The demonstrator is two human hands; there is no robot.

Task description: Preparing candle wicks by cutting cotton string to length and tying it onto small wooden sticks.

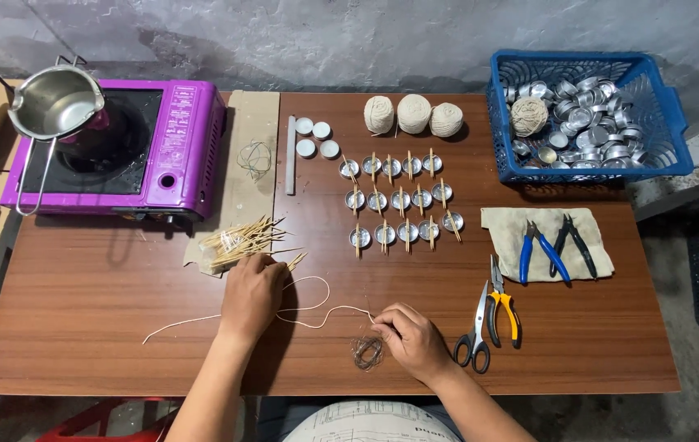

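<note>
Overhead view of a wooden tabletop [120, 327]. Left hand [251, 296] palm-down at the near end of a bundle of thin wooden sticks [239, 241], fingers curled over that end and over a length of white string [300, 307]; whether anything is pinched, impossible to tell. Right hand [411, 336] with fingers narrowed on the other part of the same string, just beside a small coil of dark wire [367, 354]. String looped loosely between both hands, loose end trailing left across the tabletop. Beyond: rows of small metal cups [402, 200] with sticks laid across them, three balls of twine [413, 115], purple portable stove [120, 147] with metal pot [55, 102], blue basket [660, 139] of empty cups. Right of the hands: scissors [476, 331], yellow-handled pliers [501, 307], further pliers on a cloth [595, 245].
</note>
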